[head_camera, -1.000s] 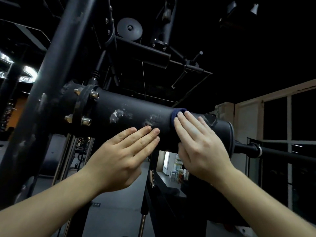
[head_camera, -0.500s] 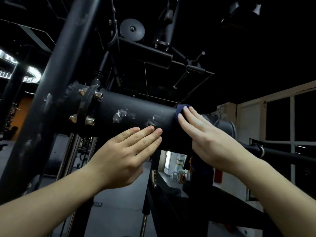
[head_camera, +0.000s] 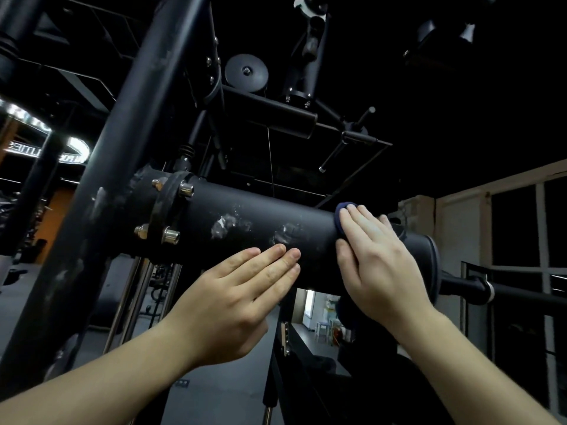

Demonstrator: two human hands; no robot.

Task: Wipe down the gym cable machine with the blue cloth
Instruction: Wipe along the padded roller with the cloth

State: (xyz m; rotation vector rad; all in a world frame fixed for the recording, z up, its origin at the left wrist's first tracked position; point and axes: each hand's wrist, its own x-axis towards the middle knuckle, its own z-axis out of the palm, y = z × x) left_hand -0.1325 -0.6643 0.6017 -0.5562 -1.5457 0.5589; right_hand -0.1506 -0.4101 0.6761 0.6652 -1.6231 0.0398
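A thick black horizontal tube (head_camera: 254, 231) of the cable machine runs across the middle, bolted by a flange (head_camera: 167, 216) to a slanted black post (head_camera: 101, 185). White scuff marks (head_camera: 222, 227) show on the tube. My right hand (head_camera: 377, 259) lies flat with straight fingers on the blue cloth (head_camera: 340, 214), pressing it against the tube near its right end. Only the cloth's upper edge shows past my fingers. My left hand (head_camera: 242, 289) rests flat on the tube's lower front, fingers straight, holding nothing.
A pulley wheel (head_camera: 246, 70) and a crossbar (head_camera: 270, 113) hang above the tube. A thinner black bar (head_camera: 466, 286) continues right from the tube's end cap (head_camera: 428, 259). Chrome guide rods (head_camera: 129, 299) stand below left. White-framed windows (head_camera: 521, 228) fill the right side.
My right hand with the cloth has slid up and over the tube's top, then come back flatter onto the front. The left hand stays in place.
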